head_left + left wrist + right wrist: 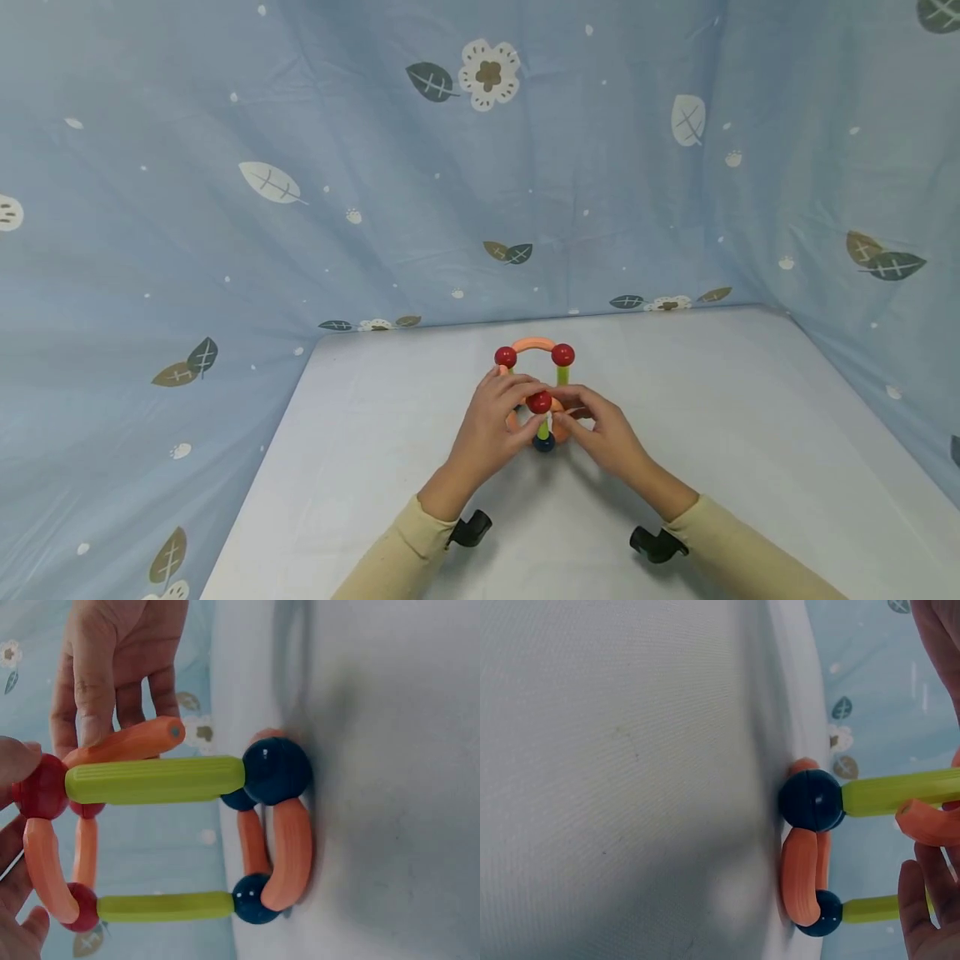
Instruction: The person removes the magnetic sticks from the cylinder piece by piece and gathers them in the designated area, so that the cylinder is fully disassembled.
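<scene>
A frame of red balls, green sticks, navy balls and orange curved sticks stands on the white table (360, 500). My left hand (487, 433) grips the front red ball (539, 402) from the left, its thumb on the ball (43, 787) in the left wrist view. From the right, my right hand (611, 437) pinches an orange curved stick (142, 739) beside that ball; one end of the stick is free, and whether the other touches the ball I cannot tell. A green stick (157, 780) runs from the front red ball down to a navy ball (277, 771).
Two rear red balls (506, 357) (563, 355) are joined by an orange arc (534, 343). Orange curved sticks (800, 876) link the navy balls at the base. Behind the table hangs a blue patterned cloth (420, 192). Black wrist mounts (471, 529) (657, 545) sit under both wrists.
</scene>
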The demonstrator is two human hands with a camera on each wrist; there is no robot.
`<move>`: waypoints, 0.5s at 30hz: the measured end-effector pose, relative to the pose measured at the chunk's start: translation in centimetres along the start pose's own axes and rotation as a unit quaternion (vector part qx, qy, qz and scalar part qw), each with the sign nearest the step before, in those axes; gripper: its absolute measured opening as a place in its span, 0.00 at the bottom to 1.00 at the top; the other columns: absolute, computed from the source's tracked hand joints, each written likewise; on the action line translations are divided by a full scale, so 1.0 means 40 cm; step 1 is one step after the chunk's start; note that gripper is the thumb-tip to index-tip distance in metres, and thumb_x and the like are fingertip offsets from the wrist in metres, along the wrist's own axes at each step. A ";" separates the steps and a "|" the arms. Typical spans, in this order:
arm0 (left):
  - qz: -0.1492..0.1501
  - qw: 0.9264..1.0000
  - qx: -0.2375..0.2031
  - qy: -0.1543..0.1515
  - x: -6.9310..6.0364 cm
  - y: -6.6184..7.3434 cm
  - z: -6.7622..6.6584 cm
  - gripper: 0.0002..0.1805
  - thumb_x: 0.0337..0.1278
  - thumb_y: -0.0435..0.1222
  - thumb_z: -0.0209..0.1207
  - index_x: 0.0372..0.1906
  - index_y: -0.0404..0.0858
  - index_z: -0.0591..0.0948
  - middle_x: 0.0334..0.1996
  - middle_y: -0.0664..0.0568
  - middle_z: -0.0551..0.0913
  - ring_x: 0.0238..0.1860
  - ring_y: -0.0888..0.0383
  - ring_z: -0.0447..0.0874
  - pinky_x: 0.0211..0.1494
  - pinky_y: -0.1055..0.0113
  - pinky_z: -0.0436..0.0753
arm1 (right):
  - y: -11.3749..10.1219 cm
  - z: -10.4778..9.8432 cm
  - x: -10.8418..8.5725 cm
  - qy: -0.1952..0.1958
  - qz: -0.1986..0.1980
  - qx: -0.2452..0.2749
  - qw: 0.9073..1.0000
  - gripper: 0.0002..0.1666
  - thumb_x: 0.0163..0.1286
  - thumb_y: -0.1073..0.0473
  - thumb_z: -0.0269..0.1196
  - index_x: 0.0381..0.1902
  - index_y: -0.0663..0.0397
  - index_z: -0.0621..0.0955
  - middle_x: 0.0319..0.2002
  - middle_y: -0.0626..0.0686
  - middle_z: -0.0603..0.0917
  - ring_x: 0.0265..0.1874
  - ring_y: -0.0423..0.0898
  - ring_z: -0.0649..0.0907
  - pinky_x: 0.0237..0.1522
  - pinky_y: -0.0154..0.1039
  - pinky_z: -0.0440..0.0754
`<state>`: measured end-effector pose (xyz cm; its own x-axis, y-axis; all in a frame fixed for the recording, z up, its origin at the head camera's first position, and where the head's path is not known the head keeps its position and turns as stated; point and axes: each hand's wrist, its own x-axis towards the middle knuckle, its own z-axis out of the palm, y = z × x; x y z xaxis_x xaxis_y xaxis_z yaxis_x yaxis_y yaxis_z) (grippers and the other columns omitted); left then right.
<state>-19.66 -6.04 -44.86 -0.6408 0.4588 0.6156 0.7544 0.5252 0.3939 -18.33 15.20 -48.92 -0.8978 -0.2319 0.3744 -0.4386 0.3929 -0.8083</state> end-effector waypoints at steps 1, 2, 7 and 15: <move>-0.002 1.000 -0.001 -0.002 0.000 0.001 0.000 0.19 0.58 0.35 0.71 0.55 0.44 0.85 0.52 0.55 0.84 0.56 0.58 0.80 0.76 0.44 0.62 | 0.000 0.000 -0.001 0.001 -0.001 0.000 1.000 0.21 0.73 0.57 0.66 0.62 0.47 0.80 0.54 0.44 0.84 0.49 0.43 0.84 0.49 0.41 0.85; -0.003 1.000 -0.002 -0.005 0.000 0.001 0.000 0.18 0.59 0.35 0.71 0.55 0.44 0.85 0.52 0.56 0.84 0.56 0.59 0.80 0.77 0.44 0.61 | 0.000 0.000 -0.001 0.001 -0.001 0.000 1.000 0.21 0.73 0.57 0.66 0.62 0.47 0.80 0.54 0.44 0.84 0.49 0.43 0.84 0.48 0.40 0.85; -0.009 1.000 -0.003 -0.012 0.001 0.004 -0.003 0.17 0.61 0.35 0.69 0.55 0.44 0.85 0.52 0.56 0.85 0.55 0.59 0.80 0.77 0.46 0.60 | -0.004 0.001 -0.003 0.006 -0.012 -0.006 1.000 0.20 0.72 0.59 0.66 0.61 0.47 0.80 0.52 0.44 0.84 0.47 0.42 0.84 0.44 0.38 0.86; -0.004 1.000 -0.006 -0.013 0.002 0.001 -0.001 0.17 0.60 0.34 0.70 0.54 0.44 0.85 0.51 0.57 0.85 0.55 0.59 0.80 0.77 0.47 0.61 | -0.008 -0.001 -0.006 0.011 -0.027 -0.018 0.999 0.21 0.71 0.60 0.67 0.61 0.48 0.81 0.50 0.45 0.84 0.45 0.41 0.83 0.42 0.37 0.86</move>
<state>-19.69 -6.00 -44.76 -0.6503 0.4736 0.5940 0.7507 0.5206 0.4067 -17.98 15.18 -48.73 -0.8737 -0.2336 0.4267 -0.4864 0.4121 -0.7704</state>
